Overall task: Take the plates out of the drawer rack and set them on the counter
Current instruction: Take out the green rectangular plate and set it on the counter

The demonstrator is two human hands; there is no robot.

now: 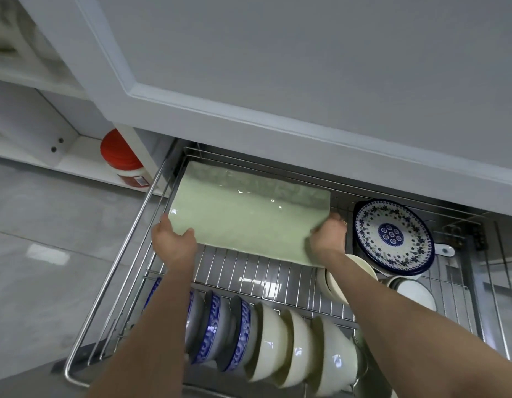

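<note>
A large pale green rectangular plate (243, 214) is held over the wire drawer rack (266, 280), tilted with its far edge near the back of the rack. My left hand (174, 242) grips its near left corner. My right hand (328, 239) grips its near right corner. At the right of the rack, a round white plate with a blue flower pattern (392, 237) leans on a stack of similar plates.
Blue-patterned bowls (214, 328) and cream bowls (303, 349) stand on edge along the rack's front. More cream bowls (339, 282) and a white dish (415, 294) lie right of my right arm. The cabinet front (306, 67) overhangs the drawer. A red-lidded jar (124, 162) stands on a shelf at left.
</note>
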